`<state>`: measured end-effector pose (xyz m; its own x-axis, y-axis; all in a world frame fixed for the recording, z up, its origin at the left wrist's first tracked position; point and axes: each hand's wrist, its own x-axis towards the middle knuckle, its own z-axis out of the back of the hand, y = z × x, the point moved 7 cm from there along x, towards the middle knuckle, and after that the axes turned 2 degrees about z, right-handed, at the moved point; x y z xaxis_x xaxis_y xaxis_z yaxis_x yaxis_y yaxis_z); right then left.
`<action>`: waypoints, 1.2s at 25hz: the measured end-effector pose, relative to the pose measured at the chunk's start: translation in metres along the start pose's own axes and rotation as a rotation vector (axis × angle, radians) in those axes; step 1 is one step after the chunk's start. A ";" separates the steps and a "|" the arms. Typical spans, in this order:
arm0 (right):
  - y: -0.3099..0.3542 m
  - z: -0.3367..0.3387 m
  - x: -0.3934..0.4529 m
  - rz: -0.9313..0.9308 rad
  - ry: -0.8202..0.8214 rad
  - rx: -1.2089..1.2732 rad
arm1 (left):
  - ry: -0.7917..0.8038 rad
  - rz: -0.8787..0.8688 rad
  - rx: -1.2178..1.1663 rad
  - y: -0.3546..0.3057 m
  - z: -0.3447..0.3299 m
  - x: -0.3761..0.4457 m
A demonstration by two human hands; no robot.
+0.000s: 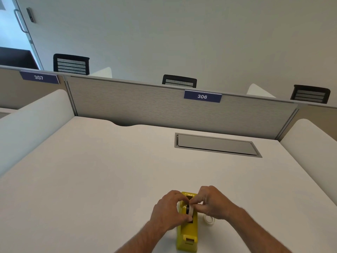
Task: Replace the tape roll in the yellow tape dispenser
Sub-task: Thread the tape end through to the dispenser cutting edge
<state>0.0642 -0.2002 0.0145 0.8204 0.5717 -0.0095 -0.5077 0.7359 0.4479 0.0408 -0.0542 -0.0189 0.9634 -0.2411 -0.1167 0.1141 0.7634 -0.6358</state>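
Observation:
A yellow tape dispenser (187, 232) stands on the white desk (102, 179) near its front edge, its cutter end toward me. In its slot sits a tape roll (190, 209) on a black hub. My left hand (168, 209) grips the roll from the left, fingers curled over it. From the right, my right hand (212, 203) pinches the same roll at its top with thumb and fingertips. A second, clear tape roll (209, 220) lies on the desk just right of the dispenser, partly hidden under my right hand.
A grey cable-port flap (217, 144) is set into the desk at the back right. A fabric partition (145, 105) with the label 306 closes off the far edge. White side dividers rise on the left (34, 123) and right (310, 141). Black chair backs show beyond the partition.

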 end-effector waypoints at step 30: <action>0.005 -0.001 -0.004 -0.046 -0.080 0.028 | -0.017 -0.029 -0.006 -0.001 0.002 0.000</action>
<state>0.0578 -0.1985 0.0156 0.8614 0.5064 0.0403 -0.4627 0.7493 0.4737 0.0414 -0.0542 -0.0170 0.9637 -0.2531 -0.0849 0.1409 0.7524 -0.6435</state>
